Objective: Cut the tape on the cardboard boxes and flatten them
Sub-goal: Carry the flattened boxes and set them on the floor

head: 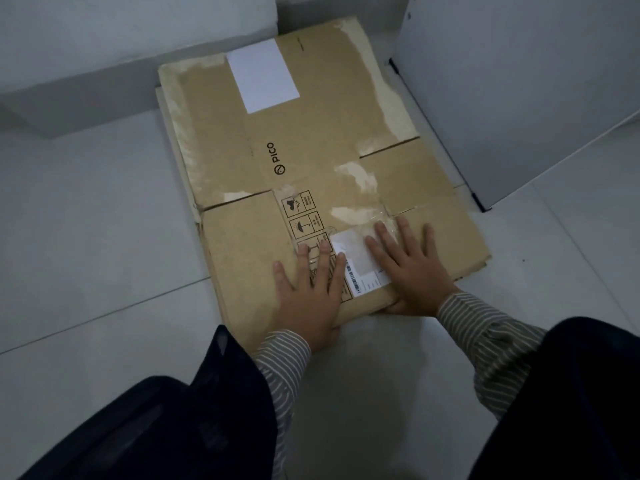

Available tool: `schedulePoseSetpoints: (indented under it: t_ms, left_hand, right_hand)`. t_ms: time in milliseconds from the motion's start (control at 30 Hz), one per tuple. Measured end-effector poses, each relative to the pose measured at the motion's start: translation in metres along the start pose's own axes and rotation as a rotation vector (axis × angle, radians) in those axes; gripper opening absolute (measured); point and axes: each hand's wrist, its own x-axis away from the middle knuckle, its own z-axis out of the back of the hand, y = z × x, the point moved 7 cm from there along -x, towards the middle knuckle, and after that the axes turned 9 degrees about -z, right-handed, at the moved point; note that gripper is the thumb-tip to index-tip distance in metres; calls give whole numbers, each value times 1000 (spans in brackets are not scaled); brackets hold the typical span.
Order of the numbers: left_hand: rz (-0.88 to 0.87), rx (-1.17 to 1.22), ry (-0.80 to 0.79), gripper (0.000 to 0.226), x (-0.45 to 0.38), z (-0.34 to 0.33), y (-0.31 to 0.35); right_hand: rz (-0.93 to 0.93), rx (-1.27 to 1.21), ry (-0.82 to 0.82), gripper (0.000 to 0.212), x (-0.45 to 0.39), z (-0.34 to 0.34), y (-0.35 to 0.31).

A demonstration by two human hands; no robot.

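A flattened brown cardboard box (pixel 311 147) printed with "PICO" lies on the pale tiled floor, with the edge of another flat sheet showing under its left side. It carries a white label at its far end, a barcode label near me and torn tape remnants. My left hand (pixel 308 292) presses flat on the near end with fingers spread. My right hand (pixel 412 268) presses flat beside it, partly over the barcode label (pixel 360 261); its thumb wraps under the near edge. No cutting tool is visible.
A white wall base (pixel 104 81) runs behind the box at the left. A white cabinet panel (pixel 519 98) stands close along the box's right side. My dark-trousered knees fill the lower corners. Tiled floor (pixel 86 220) stretches to the left.
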Motion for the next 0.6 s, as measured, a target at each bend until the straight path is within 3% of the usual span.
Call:
schedulePoseSetpoints:
  t_ms: [433, 600]
  left_hand:
    - [-10, 49, -45, 117, 1, 0, -6]
    - [100, 176, 53, 82, -2, 12, -32]
  right_hand:
    - [73, -34, -49, 133, -5, 6, -7]
    - [-6, -148, -22, 115, -27, 31, -8]
